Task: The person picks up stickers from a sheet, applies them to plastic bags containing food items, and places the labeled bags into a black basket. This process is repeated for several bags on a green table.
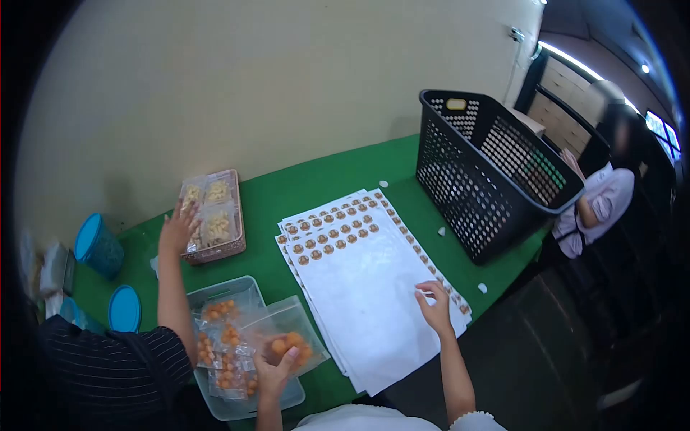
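My left hand (273, 373) grips a clear zip bag (293, 337) with round orange snacks in its lower part. The bag is over the right side of a translucent plastic tray (248, 281), where several smaller bags of orange snacks (228, 373) lie. My right hand (435, 309) is over the right part of the white sticker sheets (359, 302), its thumb and fingertips curled together in a pinch. Whatever sits between those fingertips is too small to make out. Round brown stickers line the far rows and right edge of the stacked sheets.
A co-worker's hand (180, 230) reaches over a pink basket (219, 253) of bagged pale snacks. A black perforated crate (460, 194) stands at the right on the green table (330, 164). Blue-lidded tubs (99, 244) are at left. Another person (600, 205) stands beyond the crate.
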A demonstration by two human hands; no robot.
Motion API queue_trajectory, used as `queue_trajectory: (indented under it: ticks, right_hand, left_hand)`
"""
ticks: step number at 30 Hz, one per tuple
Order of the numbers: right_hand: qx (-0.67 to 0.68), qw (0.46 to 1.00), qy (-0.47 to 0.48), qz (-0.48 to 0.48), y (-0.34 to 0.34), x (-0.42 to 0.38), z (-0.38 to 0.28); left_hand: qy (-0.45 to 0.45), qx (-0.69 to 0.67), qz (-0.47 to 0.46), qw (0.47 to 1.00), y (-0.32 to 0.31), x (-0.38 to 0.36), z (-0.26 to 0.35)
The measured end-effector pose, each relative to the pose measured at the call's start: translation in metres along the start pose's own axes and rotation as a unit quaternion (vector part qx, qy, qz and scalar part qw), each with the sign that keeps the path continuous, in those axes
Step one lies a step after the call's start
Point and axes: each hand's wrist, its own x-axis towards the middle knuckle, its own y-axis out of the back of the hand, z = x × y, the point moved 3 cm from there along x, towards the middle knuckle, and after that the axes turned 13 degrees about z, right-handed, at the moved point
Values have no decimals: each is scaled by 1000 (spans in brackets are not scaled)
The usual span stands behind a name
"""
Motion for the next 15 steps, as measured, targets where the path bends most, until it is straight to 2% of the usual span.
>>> queue_trajectory:
  ticks: [2, 5, 7, 9, 12, 14, 15]
  right_hand:
    - [-40, 995, 22, -87, -31, 36, 22]
    - [-37, 983, 70, -167, -87, 88, 65]
    - [-39, 976, 104, -188, -122, 119, 89]
    - [-21, 971, 147, -189, -156, 142, 108]
    - [6, 959, 147, -242, -192, 167, 121]
    - [-87, 939, 176, -284, -209, 175, 126]
    - [-80, 937, 175, -292, -215, 180, 126]
  left_hand:
    - [0, 12, 46, 999, -5, -2, -4]
    - [-8, 20, 104, 994, -21, -10, -3]
    - [-6, 41, 148, 988, -33, -16, -3]
    - [-61, 34, 168, 983, -38, -22, -10]
    - [-35, 38, 202, 978, -53, -33, -13]
    - [-35, 38, 215, 975, -60, -39, -17]
    - [-34, 33, 218, 975, -62, -42, -19]
